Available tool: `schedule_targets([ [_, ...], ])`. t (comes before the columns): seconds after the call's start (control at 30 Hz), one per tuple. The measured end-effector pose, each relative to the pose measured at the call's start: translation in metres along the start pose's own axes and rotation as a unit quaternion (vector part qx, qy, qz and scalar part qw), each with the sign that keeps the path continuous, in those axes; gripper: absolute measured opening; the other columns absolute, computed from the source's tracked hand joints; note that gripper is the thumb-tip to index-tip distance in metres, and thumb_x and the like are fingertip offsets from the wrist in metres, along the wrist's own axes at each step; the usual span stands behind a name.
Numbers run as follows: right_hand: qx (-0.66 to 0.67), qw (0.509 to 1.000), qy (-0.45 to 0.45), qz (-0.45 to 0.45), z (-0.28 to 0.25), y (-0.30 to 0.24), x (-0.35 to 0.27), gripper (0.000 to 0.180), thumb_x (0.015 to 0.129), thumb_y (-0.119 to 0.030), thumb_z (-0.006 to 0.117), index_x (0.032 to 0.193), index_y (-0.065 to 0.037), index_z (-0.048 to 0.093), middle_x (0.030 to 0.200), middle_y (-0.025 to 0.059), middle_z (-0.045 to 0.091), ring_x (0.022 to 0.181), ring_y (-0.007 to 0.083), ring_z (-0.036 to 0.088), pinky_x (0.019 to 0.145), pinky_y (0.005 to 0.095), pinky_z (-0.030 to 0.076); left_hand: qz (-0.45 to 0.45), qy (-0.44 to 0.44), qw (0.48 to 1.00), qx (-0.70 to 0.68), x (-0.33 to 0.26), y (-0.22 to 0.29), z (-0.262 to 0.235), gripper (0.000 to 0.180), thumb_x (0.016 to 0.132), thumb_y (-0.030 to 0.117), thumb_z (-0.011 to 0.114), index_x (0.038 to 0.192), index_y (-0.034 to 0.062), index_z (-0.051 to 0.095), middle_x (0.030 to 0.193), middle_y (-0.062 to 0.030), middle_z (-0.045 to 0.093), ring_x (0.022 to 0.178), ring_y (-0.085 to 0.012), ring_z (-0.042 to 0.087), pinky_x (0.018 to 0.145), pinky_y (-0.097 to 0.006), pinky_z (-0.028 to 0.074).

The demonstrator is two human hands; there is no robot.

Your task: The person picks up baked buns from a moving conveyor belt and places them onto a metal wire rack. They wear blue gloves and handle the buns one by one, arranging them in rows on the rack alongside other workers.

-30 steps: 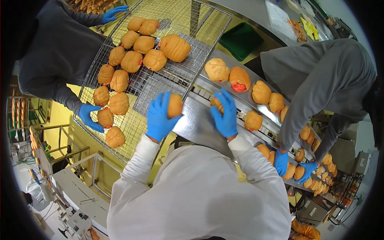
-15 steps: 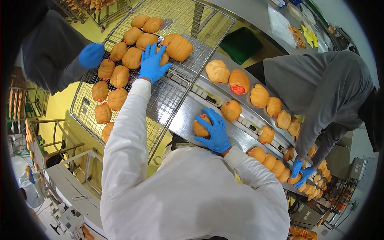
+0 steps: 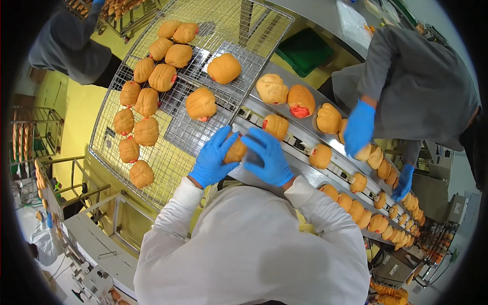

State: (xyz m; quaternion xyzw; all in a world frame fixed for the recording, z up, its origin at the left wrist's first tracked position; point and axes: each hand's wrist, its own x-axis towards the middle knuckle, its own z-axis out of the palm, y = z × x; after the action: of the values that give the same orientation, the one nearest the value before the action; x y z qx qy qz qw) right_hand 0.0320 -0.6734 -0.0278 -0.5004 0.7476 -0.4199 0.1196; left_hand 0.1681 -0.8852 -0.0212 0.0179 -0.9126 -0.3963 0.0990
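Observation:
In front of me, at the near edge of the wire rack [image 3: 195, 190], a golden bun [image 3: 236, 151] with a red filling sits between my gloved hands. My left hand [image 3: 212, 158] curls its fingers and thumb round the bun's left side. At its right side is my right hand [image 3: 268, 158], fingers spread, with its fingertips close to the bun; whether they touch it is unclear. Two rows of buns [image 3: 147, 102] line the rack's left part. A single bun [image 3: 201, 103] and another bun [image 3: 224, 68] lie apart from them on the rack.
A narrow conveyor [image 3: 295, 144] carrying spaced buns runs diagonally to the right, with buns on steel ledges along both sides. Across it, a co-worker in grey reaches down with a blue-gloved hand [image 3: 360, 128]. A green crate [image 3: 305, 52] stands beyond the rack. Another person [image 3: 73, 48] is at upper left.
My left hand has drawn back from the rack, leaving a bun there, to the bun by my right hand. The right-hand co-worker has raised one hand; the left-hand person has moved away.

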Motion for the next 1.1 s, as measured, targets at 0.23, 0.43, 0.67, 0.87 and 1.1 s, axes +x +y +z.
schedule_targets([
  [0.23, -0.001, 0.999, -0.046, 0.023, 0.026, -0.011, -0.027, 0.079, 0.079, -0.027, 0.084, 0.151, -0.020, 0.053, 0.154, 0.0150, 0.048, 0.139, 0.0391, 0.049, 0.116, 0.0514, 0.038, -0.082, 0.053, 0.953, 0.288, 0.043, -0.013, -0.040, 0.081, 0.079, 0.021, 0.086, 0.152, 0.0136, 0.052, 0.158, -0.0250, 0.044, 0.144, -0.0490, 0.044, 0.119, -0.052, 0.039],
  [0.43, -0.033, 0.998, 0.050, 0.019, 0.025, 0.022, -0.001, 0.067, 0.082, -0.021, 0.078, 0.145, -0.018, 0.056, 0.151, 0.0142, 0.052, 0.137, 0.0387, 0.051, 0.114, 0.0502, 0.040, -0.180, 0.121, 0.948, 0.234, 0.034, -0.074, -0.049, 0.085, 0.077, 0.028, 0.088, 0.154, 0.0205, 0.052, 0.151, -0.0276, 0.046, 0.136, -0.0478, 0.047, 0.113, -0.053, 0.042],
  [0.67, -0.091, 0.974, 0.170, 0.119, 0.000, 0.059, 0.015, 0.066, 0.085, -0.023, 0.077, 0.148, -0.018, 0.057, 0.155, 0.0148, 0.049, 0.140, 0.0372, 0.048, 0.115, 0.0501, 0.038, -0.121, 0.118, 0.980, 0.109, 0.018, -0.030, -0.019, 0.085, 0.075, 0.029, 0.090, 0.147, 0.0033, 0.053, 0.145, -0.0259, 0.054, 0.133, -0.0472, 0.052, 0.113, -0.053, 0.043],
  [0.87, -0.048, 0.998, -0.014, 0.030, 0.016, -0.010, -0.026, 0.068, 0.085, -0.039, 0.079, 0.147, -0.018, 0.058, 0.155, 0.0140, 0.049, 0.140, 0.0381, 0.047, 0.117, 0.0511, 0.036, 0.010, 0.057, 0.997, 0.047, 0.042, -0.009, -0.008, 0.069, 0.085, 0.024, 0.082, 0.145, 0.0025, 0.055, 0.145, -0.0269, 0.058, 0.137, -0.0484, 0.052, 0.116, -0.054, 0.041],
  [1.1, -0.037, 0.995, -0.033, 0.081, 0.021, -0.017, -0.035, 0.071, 0.081, -0.042, 0.081, 0.145, -0.021, 0.059, 0.156, 0.0151, 0.047, 0.140, 0.0382, 0.047, 0.116, 0.0502, 0.036, -0.074, 0.080, 0.962, 0.250, 0.185, -0.086, -0.040, 0.088, 0.082, 0.037, 0.085, 0.158, 0.0201, 0.044, 0.162, -0.0253, 0.039, 0.147, -0.0453, 0.040, 0.119, -0.055, 0.036],
])
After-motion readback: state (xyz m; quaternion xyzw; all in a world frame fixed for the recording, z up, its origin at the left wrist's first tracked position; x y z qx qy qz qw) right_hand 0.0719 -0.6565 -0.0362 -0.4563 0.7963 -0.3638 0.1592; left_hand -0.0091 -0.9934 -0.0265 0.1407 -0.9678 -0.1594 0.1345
